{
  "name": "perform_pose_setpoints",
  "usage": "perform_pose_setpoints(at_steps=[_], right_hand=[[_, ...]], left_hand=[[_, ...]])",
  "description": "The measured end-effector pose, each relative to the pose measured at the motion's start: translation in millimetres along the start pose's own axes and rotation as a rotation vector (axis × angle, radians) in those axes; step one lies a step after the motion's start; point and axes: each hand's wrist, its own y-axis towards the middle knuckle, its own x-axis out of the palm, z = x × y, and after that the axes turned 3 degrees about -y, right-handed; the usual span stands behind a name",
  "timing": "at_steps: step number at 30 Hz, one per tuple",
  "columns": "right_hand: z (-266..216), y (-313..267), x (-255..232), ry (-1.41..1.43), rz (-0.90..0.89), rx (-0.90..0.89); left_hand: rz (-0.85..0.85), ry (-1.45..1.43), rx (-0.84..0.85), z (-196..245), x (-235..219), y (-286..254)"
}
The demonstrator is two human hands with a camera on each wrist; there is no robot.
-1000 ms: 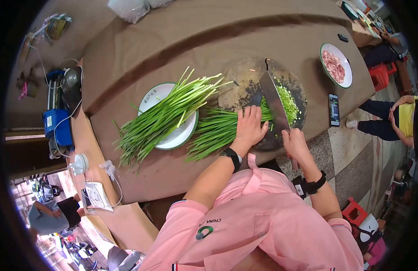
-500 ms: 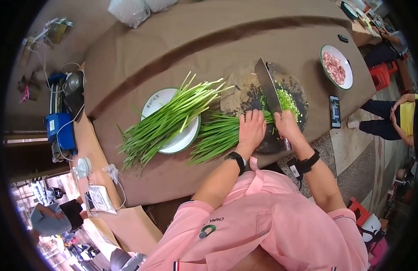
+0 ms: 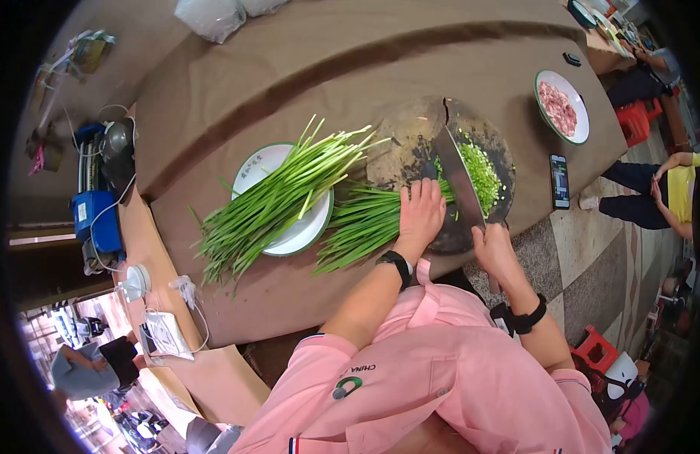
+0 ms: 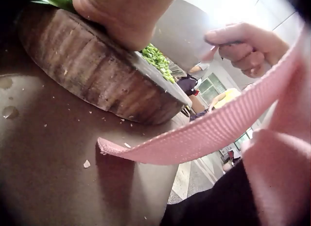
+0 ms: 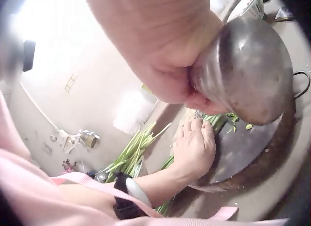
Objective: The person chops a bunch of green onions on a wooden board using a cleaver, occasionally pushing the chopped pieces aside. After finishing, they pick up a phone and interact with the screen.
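Seen from overhead, a person's right hand (image 3: 497,251) grips the handle of a broad knife (image 3: 465,180), its blade reaching forward over a round chopping block (image 3: 399,135). The left hand (image 3: 422,216), fingers laid out rather than clenched, presses long greens (image 3: 359,225) just beside the blade. Loose and limber, the stalks look light and easily bruised, best held flat near the cut ends. The knife looks stiff and weighty, suited to a full-handed hold. Chopped greens (image 3: 482,175) lie beyond the blade; left of the pressing hand, a white plate (image 3: 308,233) bears another bunch (image 3: 278,193). Ahead and right of the knife grip, a bowl (image 3: 581,127) holds raw meat (image 3: 555,107).

From the left wrist, the block shows thick, bark-sided and apparently heavy beneath the palm.

From the right wrist, closed fingers wrap the handle, whose rounded metal end (image 5: 257,70) could turn slippery if wet.
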Motion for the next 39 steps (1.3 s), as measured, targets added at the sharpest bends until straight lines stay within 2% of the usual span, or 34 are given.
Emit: perform_pose_setpoints(at_steps=[2, 5, 7, 10, 12, 13, 14, 16, 18, 20, 21, 23, 25, 26, 28, 29, 31, 34, 36, 39], right_hand=[[2.1, -1.4, 0.5, -0.046, -0.008, -0.033], [0.9, 17.3, 14.9, -0.017, -0.07, 0.022], [-12.1, 46.2, 26.3, 0.004, 0.024, -0.076], [-24.4, 73.7, 23.3, 0.083, 0.007, -0.023], [-31.3, 85.0, 12.8, 0.177, -0.087, 0.077], [-21.0, 91.0, 15.0, 0.251, -0.074, 0.086], [-17.0, 87.1, 8.8, 0.251, -0.071, 0.081], [-16.9, 69.7, -8.8, 0.281, -0.058, 0.111], [-16.9, 46.1, -20.9, 0.269, -0.038, 0.132], [-11.3, 29.5, -28.3, 0.156, -0.037, 0.009], [-15.7, 21.3, -29.8, 0.184, -0.056, 0.014], [-5.8, 19.4, -12.8, 0.047, -0.031, -0.019], [-0.7, 20.0, -5.5, 0.005, -0.008, -0.045], [-2.4, 20.0, -6.5, -0.009, -0.011, -0.049], [-3.2, 18.9, -7.3, -0.017, -0.014, -0.052], [-3.2, 19.1, -7.9, -0.017, -0.023, -0.052], [-3.1, 19.4, -8.7, -0.016, -0.032, -0.056], [-2.3, 15.4, -12.9, -0.069, 0.023, -0.133], [-1.2, 10.4, -21.9, -0.121, -0.073, -0.095], [9.8, 12.1, -18.3, -0.123, -0.115, -0.128]], left_hand=[[-0.016, -0.005, -0.011, 0.1, 1.1, 1.0], [-0.007, -0.005, 0.0, -1.3, 0.8, 3.0], [-0.059, 0.036, -0.014, 1.1, -3.2, 3.5], [-0.039, 0.014, -0.011, 1.0, -3.5, 3.5], [-0.042, 0.01, 0.001, 0.4, -6.4, 6.1], [-0.059, 0.003, 0.002, 0.0, -7.8, 3.7], [-0.053, 0.005, 0.002, -2.0, -8.0, 1.6], [-0.035, -0.053, 0.119, -7.4, -8.6, 0.1], [-0.044, -0.057, 0.133, -8.4, -10.1, -1.5], [-0.045, -0.062, 0.153, -7.9, -10.5, -2.6], [-0.035, -0.108, 0.142, -8.5, -9.7, -2.6], [-0.025, -0.152, 0.135, -10.8, -2.1, -2.0], [0.1, -0.34, 0.046, -15.5, 11.0, -1.9], [0.099, -0.338, 0.047, -14.4, 9.2, 0.4], [0.128, -0.391, -0.149, -11.7, 5.0, 2.7], [0.129, -0.388, -0.148, -11.3, 0.1, 3.1], [0.141, -0.124, -0.07, -11.8, -9.8, 3.6], [0.148, -0.106, -0.067, -12.6, -8.8, 3.5], [0.152, -0.094, -0.053, -13.9, -5.6, 6.0], [0.136, -0.06, -0.038, -15.4, -6.2, 4.9]])
